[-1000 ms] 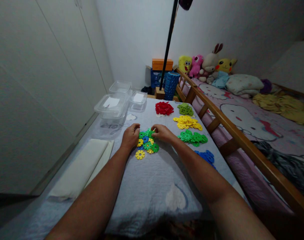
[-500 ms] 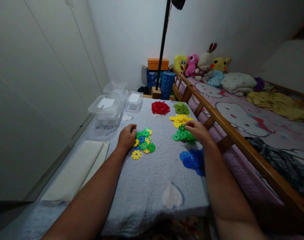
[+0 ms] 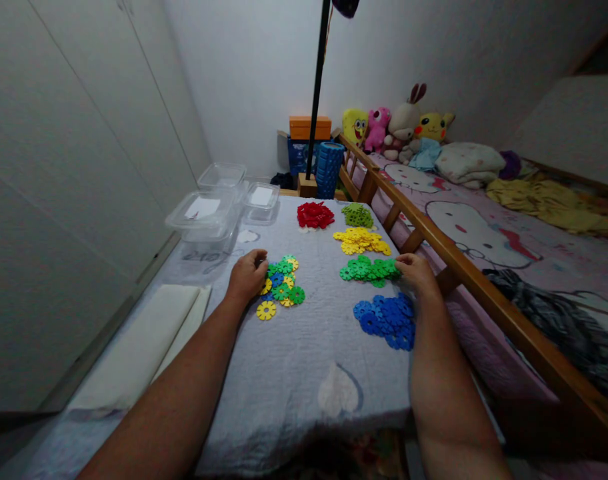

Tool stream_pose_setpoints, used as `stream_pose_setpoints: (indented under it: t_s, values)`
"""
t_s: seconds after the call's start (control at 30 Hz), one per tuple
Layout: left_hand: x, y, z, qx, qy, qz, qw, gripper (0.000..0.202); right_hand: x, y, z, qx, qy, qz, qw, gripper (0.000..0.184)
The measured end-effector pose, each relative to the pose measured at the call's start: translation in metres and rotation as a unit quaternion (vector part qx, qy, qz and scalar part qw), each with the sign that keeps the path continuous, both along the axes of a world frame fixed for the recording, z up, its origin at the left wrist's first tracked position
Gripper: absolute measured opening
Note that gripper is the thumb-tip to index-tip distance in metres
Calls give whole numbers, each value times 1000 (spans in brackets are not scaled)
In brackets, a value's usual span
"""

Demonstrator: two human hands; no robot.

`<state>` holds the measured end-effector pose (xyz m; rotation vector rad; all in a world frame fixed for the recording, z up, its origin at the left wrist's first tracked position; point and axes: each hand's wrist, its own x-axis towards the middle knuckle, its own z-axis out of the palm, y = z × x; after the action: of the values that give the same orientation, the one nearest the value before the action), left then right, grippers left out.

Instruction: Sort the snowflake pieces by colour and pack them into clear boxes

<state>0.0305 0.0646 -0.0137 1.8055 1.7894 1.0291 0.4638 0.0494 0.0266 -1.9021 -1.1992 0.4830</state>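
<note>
My left hand [image 3: 247, 275] is curled on the left edge of a joined cluster of green, yellow and blue snowflake discs [image 3: 283, 285] on the grey quilted table top [image 3: 304, 360]. A loose yellow disc [image 3: 267, 310] lies just in front of the cluster. My right hand [image 3: 417, 272] rests with bent fingers at the right end of the green disc pile [image 3: 367, 269]; what its fingers hold is hidden. The blue pile [image 3: 387, 317] lies just below that hand. Yellow [image 3: 361, 241], red [image 3: 315, 215] and olive-green [image 3: 358, 215] piles sit farther back.
Three clear plastic tubs [image 3: 204, 217] stand at the back left. A folded white cloth [image 3: 134, 353] lies along the left edge. A wooden bed rail [image 3: 464, 270] borders the right side. A black pole [image 3: 317, 93], a blue roller [image 3: 329, 170] and plush toys [image 3: 399, 127] are behind.
My right hand left the cluster, crossed to the green pile and slid to its right end. My left hand stayed on the cluster. The view shifted slightly.
</note>
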Motion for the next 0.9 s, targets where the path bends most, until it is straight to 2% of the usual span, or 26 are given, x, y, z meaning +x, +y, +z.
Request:
stream_pose_setpoints:
  t_s: [0.33, 0.5, 0.63, 0.77, 0.83, 0.9]
  values:
    - [1, -2, 1, -4, 5, 0, 1000, 44, 4, 3, -16, -48, -151, -13, 987, 12]
    - [0, -2, 2, 0, 4, -1, 1000, 44, 2, 1, -14, -52, -189, -17, 981, 11]
    - [0, -2, 2, -5, 1, -2, 1000, 45, -2, -2, -6, -36, -192, -27, 980, 16]
    - [1, -2, 2, -3, -1, -4, 1000, 44, -28, -3, 7, 19, -185, -10, 982, 21]
    - [1, -2, 2, -2, -2, -4, 1000, 43, -53, -2, 12, 53, -175, 43, 982, 20]
    - [1, -1, 1, -1, -1, -4, 1000, 42, -83, -1, 14, 74, -157, 127, 977, 18]
